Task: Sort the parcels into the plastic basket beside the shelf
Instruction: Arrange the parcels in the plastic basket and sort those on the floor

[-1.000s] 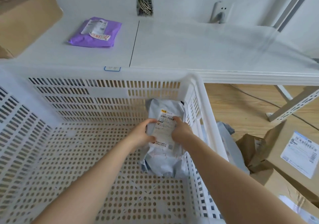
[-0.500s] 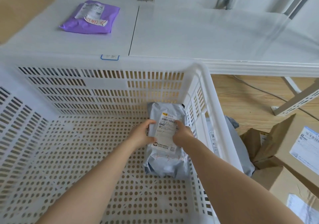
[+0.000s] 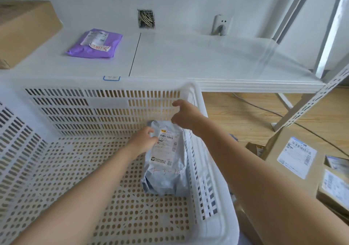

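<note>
A grey parcel bag [image 3: 166, 171] with a white label lies flat on the floor of the white plastic basket [image 3: 213, 169], against its right wall. My left hand [image 3: 142, 141] rests on the bag's upper left edge, fingers curled against it. My right hand [image 3: 186, 115] hovers above the bag near the basket's far right corner, fingers loosely spread and holding nothing. A purple parcel bag [image 3: 95, 43] lies on the white shelf [image 3: 207, 61] behind the basket.
A large cardboard box [image 3: 24, 31] sits on the shelf's left end. On the wooden floor to the right lie labelled cardboard boxes [image 3: 294, 156] and the shelf's metal leg [image 3: 309, 101]. A wall socket [image 3: 221, 24] is behind the shelf.
My right hand has let go of the grey bag and risen toward the basket's far corner. The bag now lies settled on the basket floor. My left hand stays at its edge.
</note>
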Action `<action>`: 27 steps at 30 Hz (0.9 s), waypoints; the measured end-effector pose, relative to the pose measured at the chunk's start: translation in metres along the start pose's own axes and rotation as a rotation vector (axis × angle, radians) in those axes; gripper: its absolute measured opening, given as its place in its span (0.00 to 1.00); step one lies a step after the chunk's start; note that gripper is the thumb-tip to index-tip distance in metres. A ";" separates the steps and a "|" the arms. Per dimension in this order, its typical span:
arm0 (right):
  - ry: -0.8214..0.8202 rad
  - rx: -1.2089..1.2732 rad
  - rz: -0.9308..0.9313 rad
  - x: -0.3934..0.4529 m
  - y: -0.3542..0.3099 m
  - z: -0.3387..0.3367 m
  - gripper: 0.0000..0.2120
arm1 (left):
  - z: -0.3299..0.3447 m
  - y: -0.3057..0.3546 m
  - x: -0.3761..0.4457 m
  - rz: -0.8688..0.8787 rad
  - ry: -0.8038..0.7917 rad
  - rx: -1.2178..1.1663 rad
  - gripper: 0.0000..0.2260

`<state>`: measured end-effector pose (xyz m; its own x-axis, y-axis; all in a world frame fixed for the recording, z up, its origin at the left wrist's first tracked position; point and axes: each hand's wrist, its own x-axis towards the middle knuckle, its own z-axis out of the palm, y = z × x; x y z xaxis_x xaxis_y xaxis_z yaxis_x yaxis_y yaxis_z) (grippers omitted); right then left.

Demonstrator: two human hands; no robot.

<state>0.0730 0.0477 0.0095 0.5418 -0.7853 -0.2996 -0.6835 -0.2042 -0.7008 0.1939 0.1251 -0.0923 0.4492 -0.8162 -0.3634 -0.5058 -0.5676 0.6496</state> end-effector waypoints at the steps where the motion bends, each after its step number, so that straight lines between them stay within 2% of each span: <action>1: 0.023 0.018 -0.012 -0.004 0.001 -0.007 0.27 | -0.002 0.007 -0.004 0.009 0.013 0.013 0.21; 5: 0.157 0.188 -0.003 -0.021 0.014 -0.041 0.23 | -0.010 0.036 -0.016 0.068 0.102 0.074 0.18; 9: 0.269 0.375 0.020 -0.040 0.037 -0.075 0.19 | -0.010 0.060 -0.025 0.125 0.220 -0.020 0.15; 17: 0.346 0.320 0.083 -0.067 0.090 -0.119 0.17 | -0.004 0.121 -0.048 0.282 0.367 -0.056 0.15; 21: 0.359 0.300 0.114 -0.069 0.112 -0.134 0.18 | 0.005 0.164 -0.063 0.424 0.487 -0.102 0.14; 24: 0.372 0.300 0.137 -0.067 0.131 -0.143 0.19 | 0.018 0.194 -0.068 0.461 0.456 -0.134 0.12; 27: 0.388 0.309 0.163 -0.068 0.154 -0.151 0.19 | 0.038 0.215 -0.066 0.280 0.265 -0.265 0.14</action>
<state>-0.1430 -0.0185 0.0202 0.1796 -0.9633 -0.1997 -0.5357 0.0745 -0.8411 0.0274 0.0529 0.0461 0.5120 -0.8589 0.0113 -0.4448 -0.2538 0.8589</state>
